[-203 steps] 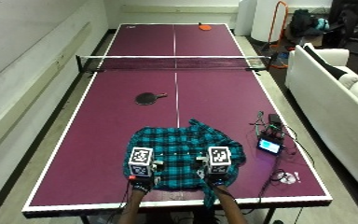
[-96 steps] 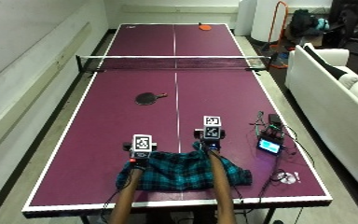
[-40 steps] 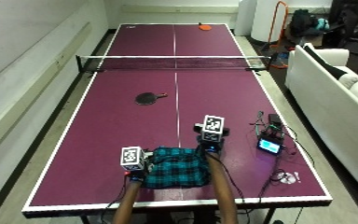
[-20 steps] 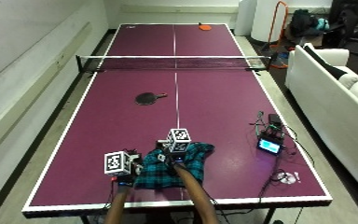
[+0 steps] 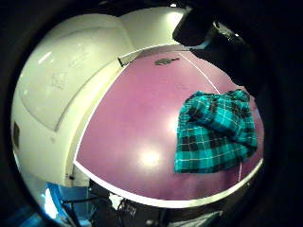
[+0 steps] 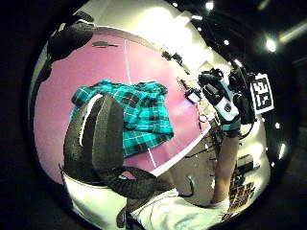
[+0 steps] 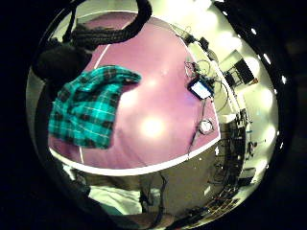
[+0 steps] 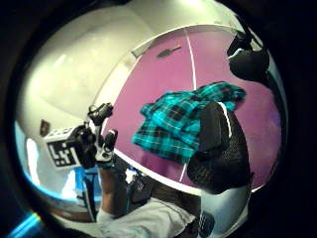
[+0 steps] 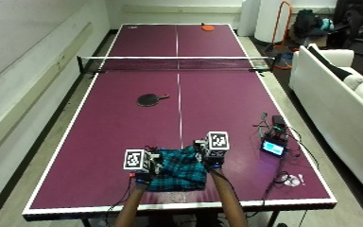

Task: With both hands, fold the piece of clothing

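two hands flanking shirt, grip unclear

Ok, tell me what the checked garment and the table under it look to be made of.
The teal and black plaid garment looks like soft woven cloth, perhaps flannel: it bunches and creases in matte folds. The purple table-tennis table looks like rigid painted board with a slight sheen: lamp glare shows on it in the palm views.

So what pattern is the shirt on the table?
Teal and black plaid with thin white lines; the shirt shows best in the outside view.
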